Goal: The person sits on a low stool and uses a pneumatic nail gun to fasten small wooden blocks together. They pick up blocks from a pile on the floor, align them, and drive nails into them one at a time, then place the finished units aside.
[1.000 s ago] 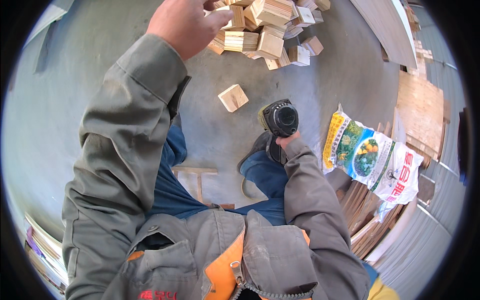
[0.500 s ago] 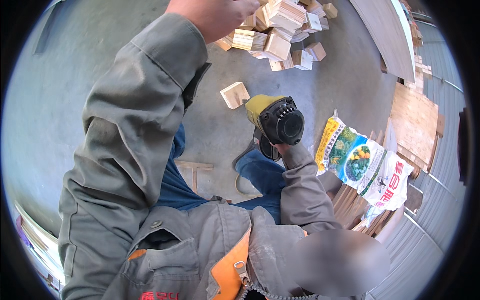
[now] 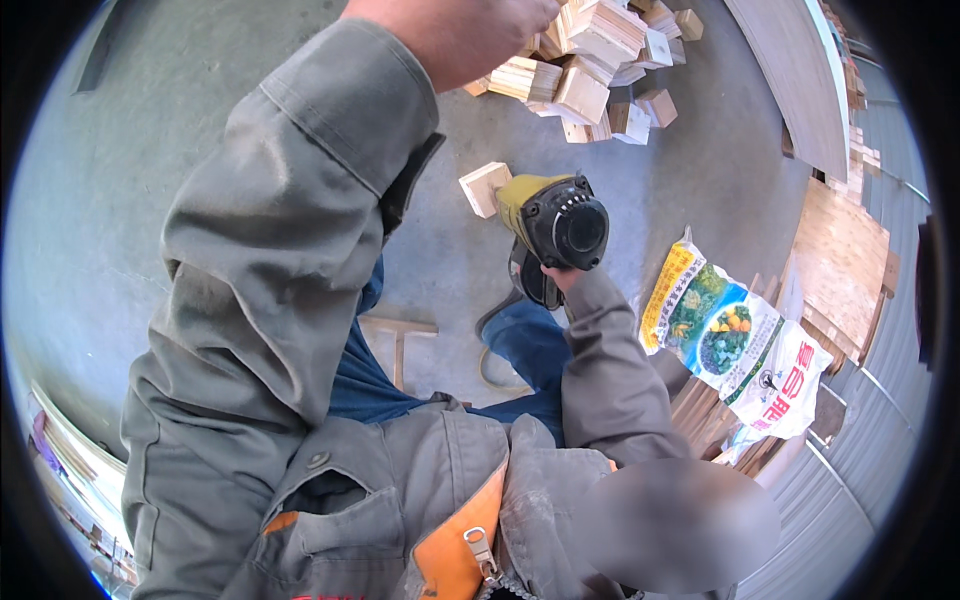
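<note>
My right hand (image 3: 566,277) is closed round the handle of a yellow and black power drill (image 3: 555,220), whose front points left. A squared wooden block (image 3: 483,189) is right at the drill's front end; whether the drill's tip touches it I cannot tell. My left hand (image 3: 455,38) is raised at the top edge, its arm stretched forward across the left side. Its fingers are mostly cut off by the edge, so what it holds, if anything, is hidden. Beyond it lies a heap of similar wooden blocks (image 3: 582,94).
A printed white sack (image 3: 745,340) lies on wooden strips (image 3: 700,410) at my right. Plywood sheets (image 3: 840,265) and a large curved-looking board (image 3: 790,80) stand farther right, by a corrugated wall (image 3: 900,330). A T-shaped wooden piece (image 3: 399,345) is between my legs.
The view has shifted slightly, so the floor things appear farther right. Relative to the floor the drill has moved left and now overlaps the wooden block's edge. My left hand stays raised.
</note>
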Motion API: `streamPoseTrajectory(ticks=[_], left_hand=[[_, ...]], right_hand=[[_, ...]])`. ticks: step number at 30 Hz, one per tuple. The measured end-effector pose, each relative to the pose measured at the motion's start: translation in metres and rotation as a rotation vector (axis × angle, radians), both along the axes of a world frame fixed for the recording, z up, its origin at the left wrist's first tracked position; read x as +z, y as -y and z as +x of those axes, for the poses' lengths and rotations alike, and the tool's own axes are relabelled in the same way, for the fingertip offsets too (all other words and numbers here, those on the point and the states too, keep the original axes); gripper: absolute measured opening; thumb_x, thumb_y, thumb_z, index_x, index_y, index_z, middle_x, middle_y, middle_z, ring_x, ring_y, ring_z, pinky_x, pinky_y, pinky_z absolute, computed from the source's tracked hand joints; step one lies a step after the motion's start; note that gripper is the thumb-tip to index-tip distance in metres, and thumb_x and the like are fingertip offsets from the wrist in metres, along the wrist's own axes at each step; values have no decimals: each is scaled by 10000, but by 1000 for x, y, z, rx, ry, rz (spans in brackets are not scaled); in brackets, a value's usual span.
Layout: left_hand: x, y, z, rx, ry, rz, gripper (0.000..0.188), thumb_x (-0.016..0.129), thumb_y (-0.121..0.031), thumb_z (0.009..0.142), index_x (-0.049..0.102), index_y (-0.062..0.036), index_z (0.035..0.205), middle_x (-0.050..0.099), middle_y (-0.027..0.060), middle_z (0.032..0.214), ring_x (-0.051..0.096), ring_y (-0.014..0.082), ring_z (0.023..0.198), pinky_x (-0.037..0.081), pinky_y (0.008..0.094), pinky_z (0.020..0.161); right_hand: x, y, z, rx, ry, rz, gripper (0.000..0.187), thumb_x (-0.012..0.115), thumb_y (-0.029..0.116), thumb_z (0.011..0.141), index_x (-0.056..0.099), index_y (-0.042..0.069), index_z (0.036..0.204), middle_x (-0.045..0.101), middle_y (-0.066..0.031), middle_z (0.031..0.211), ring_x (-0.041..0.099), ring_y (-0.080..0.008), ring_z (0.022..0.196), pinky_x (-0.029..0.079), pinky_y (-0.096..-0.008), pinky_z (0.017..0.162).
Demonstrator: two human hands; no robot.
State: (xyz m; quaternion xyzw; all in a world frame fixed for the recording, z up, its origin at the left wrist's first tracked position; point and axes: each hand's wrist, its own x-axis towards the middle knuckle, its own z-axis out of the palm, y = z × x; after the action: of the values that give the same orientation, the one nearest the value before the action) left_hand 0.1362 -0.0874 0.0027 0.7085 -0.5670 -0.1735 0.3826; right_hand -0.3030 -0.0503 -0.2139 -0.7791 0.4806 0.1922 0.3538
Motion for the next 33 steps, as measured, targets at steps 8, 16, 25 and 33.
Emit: streamPoseTrajectory(ticks=[8, 16, 25, 33], left_hand=[[1, -3, -5, -20, -18, -14, 336, 754, -260, 836, 695, 37, 981, 705, 237, 895, 690, 412, 860, 536, 462, 760], [-10, 2, -7, -50, 20, 71, 386, 752, -290, 870, 698, 19, 1096, 722, 203, 944, 707, 337, 887, 546, 415, 781], [-50, 10, -12, -118, 155, 208, 421, 745, -300, 915, 678, 19, 1181, 729, 137, 924, 713, 229, 845, 554, 344, 787], [-112, 2, -37, -199, 279, 618, 447, 767, -347, 864, 684, -29, 1166, 734, 170, 1026, 707, 333, 1001, 549, 427, 870]], right_hand=[[25, 25, -17, -60, 135, 18, 755, 759, 446, 847, 494, 247, 1525, 464, -25, 1592, 346, -253, 1508, 201, -439, 1284], [-9, 15, -55, -434, 78, -125, 536, 852, 183, 678, 725, 134, 1197, 756, -126, 1146, 716, -296, 1073, 569, -401, 934], [-51, 6, -78, -627, -92, -66, 341, 825, 228, 691, 773, 79, 994, 762, -191, 1015, 720, -374, 1013, 573, -428, 883], [-44, 15, -60, -543, -231, -139, 288, 725, 252, 790, 774, 125, 1044, 744, -173, 1118, 680, -396, 1097, 564, -435, 927]])
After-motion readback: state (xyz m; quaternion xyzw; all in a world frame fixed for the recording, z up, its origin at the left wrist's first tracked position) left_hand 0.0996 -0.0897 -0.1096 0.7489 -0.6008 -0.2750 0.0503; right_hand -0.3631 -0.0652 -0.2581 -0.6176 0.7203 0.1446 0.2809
